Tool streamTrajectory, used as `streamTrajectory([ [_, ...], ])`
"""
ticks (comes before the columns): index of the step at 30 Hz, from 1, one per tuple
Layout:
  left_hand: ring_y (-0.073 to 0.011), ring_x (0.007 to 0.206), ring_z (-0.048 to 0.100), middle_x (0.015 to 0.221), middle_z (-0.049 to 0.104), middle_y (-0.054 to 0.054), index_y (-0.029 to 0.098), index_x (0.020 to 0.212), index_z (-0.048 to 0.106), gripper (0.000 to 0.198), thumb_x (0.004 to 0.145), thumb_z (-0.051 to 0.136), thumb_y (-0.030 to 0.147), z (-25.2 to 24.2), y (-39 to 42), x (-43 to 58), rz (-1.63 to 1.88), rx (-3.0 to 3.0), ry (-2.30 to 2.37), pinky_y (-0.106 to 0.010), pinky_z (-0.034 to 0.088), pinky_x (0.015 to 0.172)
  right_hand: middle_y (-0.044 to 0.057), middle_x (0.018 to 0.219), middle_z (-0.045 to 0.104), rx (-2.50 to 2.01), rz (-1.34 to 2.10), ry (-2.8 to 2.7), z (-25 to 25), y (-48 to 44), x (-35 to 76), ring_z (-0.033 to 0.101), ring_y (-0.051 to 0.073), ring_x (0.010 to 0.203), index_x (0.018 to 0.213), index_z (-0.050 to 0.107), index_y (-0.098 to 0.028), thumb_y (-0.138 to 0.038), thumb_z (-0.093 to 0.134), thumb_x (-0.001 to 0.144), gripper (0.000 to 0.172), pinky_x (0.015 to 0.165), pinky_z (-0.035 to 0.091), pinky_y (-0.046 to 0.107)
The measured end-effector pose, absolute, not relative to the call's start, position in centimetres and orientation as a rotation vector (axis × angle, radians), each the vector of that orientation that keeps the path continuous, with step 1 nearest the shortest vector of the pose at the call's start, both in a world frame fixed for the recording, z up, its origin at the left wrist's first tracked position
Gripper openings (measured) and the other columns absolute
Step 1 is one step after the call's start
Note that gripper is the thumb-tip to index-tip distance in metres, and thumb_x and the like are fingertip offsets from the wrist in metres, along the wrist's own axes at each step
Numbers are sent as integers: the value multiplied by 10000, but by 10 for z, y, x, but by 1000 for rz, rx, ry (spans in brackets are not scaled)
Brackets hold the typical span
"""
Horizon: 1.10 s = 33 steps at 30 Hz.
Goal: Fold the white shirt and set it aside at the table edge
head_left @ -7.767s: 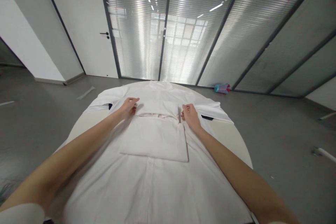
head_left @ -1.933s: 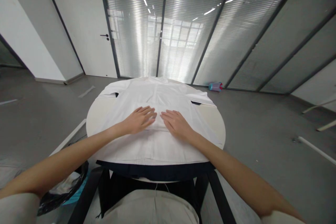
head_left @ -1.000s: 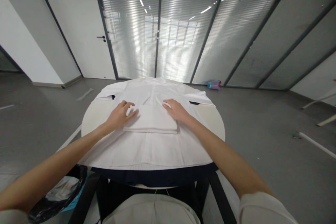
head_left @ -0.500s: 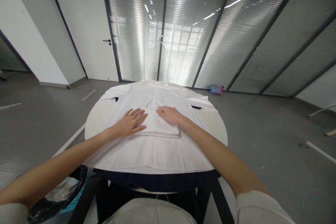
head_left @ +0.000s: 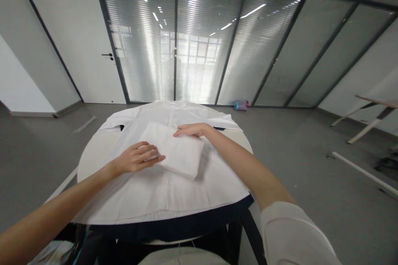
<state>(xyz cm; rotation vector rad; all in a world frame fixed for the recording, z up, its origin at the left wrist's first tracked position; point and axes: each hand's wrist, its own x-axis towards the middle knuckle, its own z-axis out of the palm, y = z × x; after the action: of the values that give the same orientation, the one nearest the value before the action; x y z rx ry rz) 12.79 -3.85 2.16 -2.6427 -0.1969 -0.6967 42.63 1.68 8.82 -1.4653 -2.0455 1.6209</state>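
Note:
A folded white garment (head_left: 178, 153) lies askew on a white shirt (head_left: 161, 192) spread over a round table (head_left: 88, 153). My left hand (head_left: 138, 158) has its fingers curled over the folded piece's near left edge. My right hand (head_left: 191, 130) grips its far edge, fingers pressed together. The folded piece's right side casts a shadow, as if raised slightly off the shirt.
A dark cloth (head_left: 174, 227) shows under the shirt's near hem. A blue and red bottle (head_left: 240, 104) lies on the floor by the glass wall. A white door (head_left: 93, 49) stands at the left. Table legs (head_left: 357, 132) and a bar lie at the right.
The folded garment has turned and shifted from square to askew. Both hands went from lying flat on it to gripping its edges. My view has swung to the right.

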Motion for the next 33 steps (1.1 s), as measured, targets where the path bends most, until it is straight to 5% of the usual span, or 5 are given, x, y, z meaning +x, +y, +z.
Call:
streamTrajectory([
  [8, -265, 1268, 562, 1309, 630, -70, 357, 1385, 569, 411, 1008, 451, 243, 58, 6, 229, -856, -2638, -589, -470, 452, 1035, 100, 1279, 683, -1348, 1345, -1386, 82, -63, 558, 692, 238, 1090, 1313, 542, -212, -352, 654, 883, 466, 925, 589, 402],
  [13, -326, 1255, 555, 1374, 582, -145, 223, 1340, 623, 473, 993, 432, 483, 27, 68, 302, -585, -2743, -1083, -493, 439, 1040, 111, 959, 765, -1731, 1195, -955, 54, -97, 645, 737, 252, 848, 1040, 667, -189, -360, 684, 846, 259, 772, 619, 388],
  [19, -379, 1380, 409, 1474, 515, -125, 292, 1385, 566, 543, 973, 384, 594, -13, 149, 311, -425, -2775, -1588, -609, 325, 1090, 98, 857, 758, -1801, 1213, -734, 17, -110, 688, 712, 221, 697, 920, 695, -201, -303, 662, 841, 133, 671, 595, 344],
  [23, -467, 1466, 212, 1623, 312, -96, 332, 1512, 414, 714, 916, 342, 719, -28, 180, 301, -305, -2789, -1711, -748, 167, 1089, 97, 918, 762, -1767, 1229, -732, 6, -108, 697, 707, 209, 718, 964, 702, -183, -321, 676, 835, 191, 686, 581, 326],
  [33, -472, 1490, 133, 1660, 220, -34, 368, 1556, 334, 801, 874, 290, 786, -37, 221, 271, -197, -2720, -1822, -770, 99, 1093, 88, 873, 768, -1784, 1132, -761, 13, -78, 700, 721, 230, 764, 977, 715, -173, -348, 697, 838, 224, 701, 591, 328],
])
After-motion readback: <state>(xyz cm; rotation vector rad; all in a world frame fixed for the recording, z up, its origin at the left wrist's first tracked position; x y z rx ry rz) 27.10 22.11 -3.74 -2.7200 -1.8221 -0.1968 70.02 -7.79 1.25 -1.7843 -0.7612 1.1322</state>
